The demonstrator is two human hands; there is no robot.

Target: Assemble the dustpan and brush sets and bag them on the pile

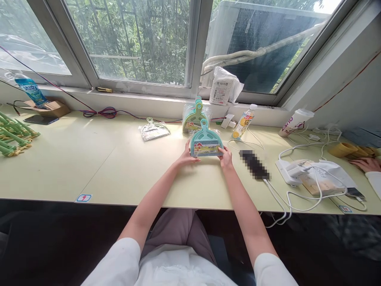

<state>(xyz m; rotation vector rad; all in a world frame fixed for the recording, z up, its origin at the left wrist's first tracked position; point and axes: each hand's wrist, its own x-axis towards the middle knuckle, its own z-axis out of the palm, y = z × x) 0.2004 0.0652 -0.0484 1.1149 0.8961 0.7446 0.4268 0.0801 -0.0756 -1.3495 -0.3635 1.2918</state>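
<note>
Between my two hands stands a light-blue mini dustpan and brush set (206, 139), upright with its looped handle on top and a printed label across its front. My left hand (187, 155) grips its lower left edge, and my right hand (225, 156) closes on the lower right corner. Right behind it leans a row of similar dustpan sets (195, 118) in clear wrapping, green at the front with blue ones farther back. Another wrapped set (154, 130), pale with a white brush, lies flat to the left on the table.
On the right are a juice bottle (244, 122), a pixelated dark object (254, 164), a white cup (296, 122), a power strip (290, 173) with cables, and another person's hand (367, 163). Green plastic pieces (13, 133) and a blue bottle (31, 90) are left.
</note>
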